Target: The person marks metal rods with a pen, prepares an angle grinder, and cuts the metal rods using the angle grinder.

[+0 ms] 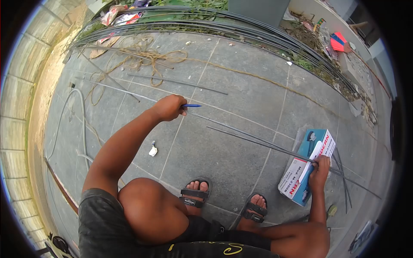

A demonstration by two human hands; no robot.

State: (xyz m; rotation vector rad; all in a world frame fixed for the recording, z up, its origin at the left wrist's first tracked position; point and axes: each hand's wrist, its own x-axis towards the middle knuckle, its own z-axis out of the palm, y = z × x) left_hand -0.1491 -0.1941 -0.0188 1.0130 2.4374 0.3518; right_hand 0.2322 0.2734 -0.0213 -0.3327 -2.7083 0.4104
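My left hand point(170, 108) is closed around a long thin steel rod point(232, 129), with a blue pen point(192, 105) sticking out of the same grip, tip to the right. My right hand point(318, 172) grips that rod's other part together with a shorter rod point(236, 136), just over a blue, white and red cardboard box point(306, 165). The two rods run close together toward my right hand. Fingers hide the exact contact of the pen with the rod. I am squatting, with both sandalled feet below the rods.
Loose rods point(178, 83) and a tangled rope point(148, 58) lie on grey floor tiles point(206, 159). A bundle of long bars point(241, 28) curves along the far edge. At left is a bent grey hose point(82, 112); a crumpled white scrap point(153, 150) lies near my knee.
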